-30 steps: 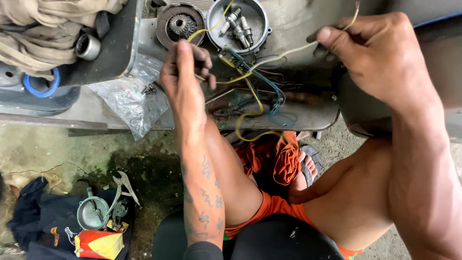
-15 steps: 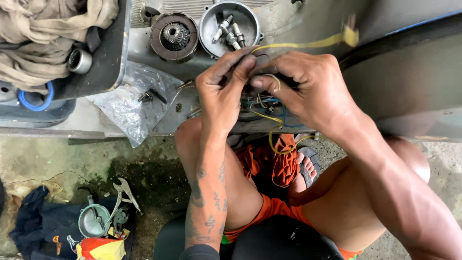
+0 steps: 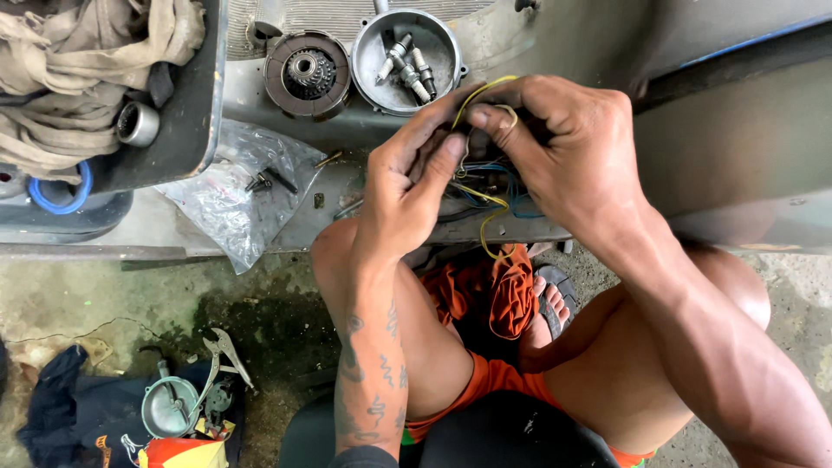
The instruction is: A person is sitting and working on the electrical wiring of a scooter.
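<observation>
Head view, looking down on a seated person at work against a grey metal vehicle body [image 3: 607, 35], which spans the top of the frame. Both forearms rise from the lap, above orange shorts [image 3: 494, 381]. The right hand [image 3: 563, 152] and the left hand [image 3: 412, 186] meet at a bundle of blue and yellow wires [image 3: 490, 195] that emerges from the body panel between them. The right hand pinches a yellow wire [image 3: 485, 87] between thumb and forefinger, the wire arching over the knuckles; the left hand's fingers are closed narrowly on the same bundle, thumb tip touching the right thumb. To the left lie a heap of beige rags [image 3: 78, 61] on a dark tray, a clear plastic bag [image 3: 225, 199] with small bolts, and a blue ring [image 3: 56, 191]. Above the hands sit a round metal dish [image 3: 368, 52] holding spark plugs [image 3: 407, 65] and, beside it, a toothed clutch part [image 3: 308, 74]. On the concrete floor at lower left, pliers [image 3: 225, 355] lie near a small round tin [image 3: 169, 407]
</observation>
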